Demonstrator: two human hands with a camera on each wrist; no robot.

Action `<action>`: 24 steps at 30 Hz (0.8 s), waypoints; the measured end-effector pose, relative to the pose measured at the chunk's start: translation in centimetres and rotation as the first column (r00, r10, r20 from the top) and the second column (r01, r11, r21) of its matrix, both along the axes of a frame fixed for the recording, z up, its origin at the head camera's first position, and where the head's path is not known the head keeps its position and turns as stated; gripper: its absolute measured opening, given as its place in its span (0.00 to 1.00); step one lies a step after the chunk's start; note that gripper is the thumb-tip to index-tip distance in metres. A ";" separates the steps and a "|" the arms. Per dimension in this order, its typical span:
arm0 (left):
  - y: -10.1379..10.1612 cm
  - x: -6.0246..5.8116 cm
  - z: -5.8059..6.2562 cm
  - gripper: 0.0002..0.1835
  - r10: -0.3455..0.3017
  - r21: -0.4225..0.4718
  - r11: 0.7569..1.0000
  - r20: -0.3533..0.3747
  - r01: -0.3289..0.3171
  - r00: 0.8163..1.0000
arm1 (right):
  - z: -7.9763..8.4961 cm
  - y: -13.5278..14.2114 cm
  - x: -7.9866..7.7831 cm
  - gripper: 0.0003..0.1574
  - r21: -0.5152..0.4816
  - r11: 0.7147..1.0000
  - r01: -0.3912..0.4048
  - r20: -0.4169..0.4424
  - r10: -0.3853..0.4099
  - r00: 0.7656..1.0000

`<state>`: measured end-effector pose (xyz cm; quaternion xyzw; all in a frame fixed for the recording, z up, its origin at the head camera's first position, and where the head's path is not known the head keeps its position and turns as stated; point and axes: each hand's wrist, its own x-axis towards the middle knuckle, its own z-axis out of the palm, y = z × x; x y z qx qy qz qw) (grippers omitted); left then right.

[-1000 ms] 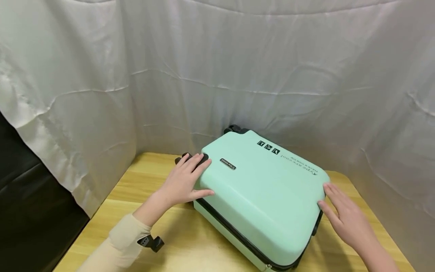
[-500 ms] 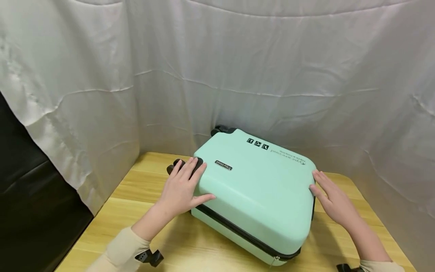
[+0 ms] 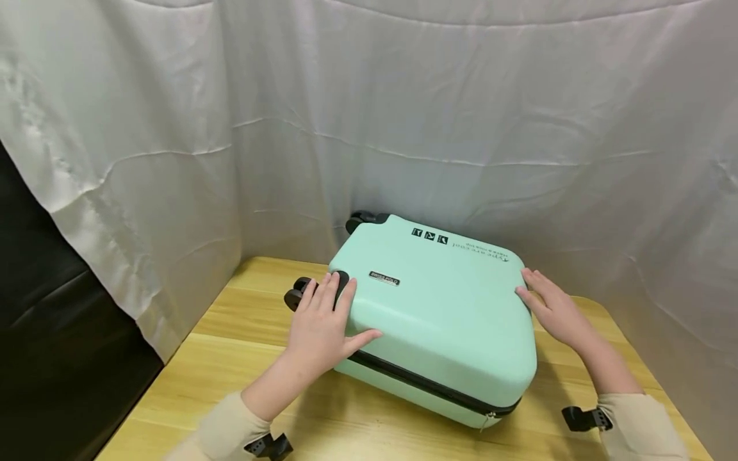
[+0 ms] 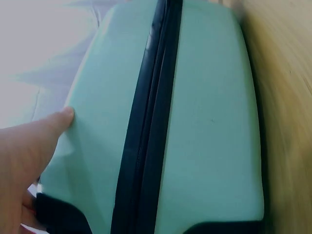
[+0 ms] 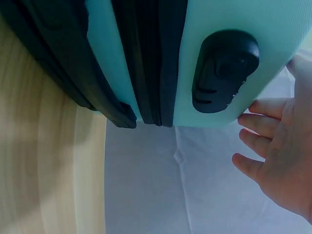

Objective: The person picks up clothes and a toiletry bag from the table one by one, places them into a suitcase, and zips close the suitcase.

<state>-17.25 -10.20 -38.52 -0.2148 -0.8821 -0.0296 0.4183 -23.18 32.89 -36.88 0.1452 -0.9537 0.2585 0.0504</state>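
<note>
On the desk (image 3: 219,336): mint-green hard-shell suitcase (image 3: 446,314), laid on its broad side.
Left hand (image 3: 319,326) spread over the suitcase's wheeled end, right hand (image 3: 556,314) against its opposite end, near the combination lock (image 5: 226,70); fingers of both extended, gripping nothing. Step in hand judged to be steadying or turning the suitcase; next move would call for balanced pressure at both ends. Caster (image 3: 294,298) juts from its wheeled end; grey-white curtain (image 3: 432,96) close behind it, probably limiting any rearward swing.

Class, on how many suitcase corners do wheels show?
2: far wheels by the curtain, near wheels beside the left hand. Others may be hidden under the suitcase.
</note>
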 end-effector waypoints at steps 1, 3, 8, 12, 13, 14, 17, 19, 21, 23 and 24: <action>0.3 0.1 0.0 0.52 0.011 0.000 1.000 -0.010 -0.011 1.000 | 0.1 0.1 -0.2 0.43 0.006 1.000 0.004 0.007 -0.004 1.000; 0.9 0.2 0.1 0.52 0.032 -0.001 0.999 -0.024 -0.032 0.999 | 0.3 0.1 -0.5 0.44 0.026 1.000 0.016 0.018 -0.017 1.000; 1.4 0.2 0.0 0.53 0.047 -0.004 0.999 -0.053 -0.048 0.997 | 0.7 0.0 0.0 0.44 0.071 0.997 0.038 0.004 -0.038 0.999; 1.0 0.1 -0.1 0.52 0.008 -0.010 1.000 -0.052 -0.008 0.999 | 0.8 -0.3 1.7 0.42 0.102 0.994 0.031 -0.058 -0.026 0.998; 0.7 0.1 -0.1 0.51 -0.008 -0.011 1.000 -0.046 0.008 0.999 | 0.7 -0.4 2.2 0.41 0.110 0.993 0.029 -0.073 -0.021 0.997; 0.5 0.1 -0.1 0.51 -0.023 -0.014 1.000 -0.040 0.022 0.999 | 0.7 -0.5 2.8 0.40 0.117 0.993 0.027 -0.088 -0.017 0.996; -0.2 -0.1 0.0 0.50 -0.071 -0.027 0.997 -0.025 0.070 0.997 | 0.7 -0.9 4.5 0.38 0.134 0.991 0.016 -0.124 0.001 0.992; -0.6 -0.2 0.1 0.50 -0.098 -0.045 0.994 -0.012 0.097 0.995 | 0.7 -1.2 5.6 0.38 0.138 0.990 0.009 -0.156 0.012 0.988; -1.0 -0.4 0.3 0.49 -0.128 -0.064 0.990 -0.006 0.128 0.992 | 0.7 -1.4 6.6 0.37 0.149 0.989 0.001 -0.198 0.029 0.980; -1.3 -0.6 0.4 0.48 -0.159 -0.076 0.984 0.002 0.159 0.987 | 0.6 -1.7 7.6 0.38 0.166 0.986 -0.001 -0.239 0.041 0.970; -1.4 -0.7 0.4 0.47 -0.175 -0.076 0.982 0.004 0.175 0.985 | 0.6 -1.9 8.0 0.38 0.179 0.984 0.000 -0.253 0.046 0.966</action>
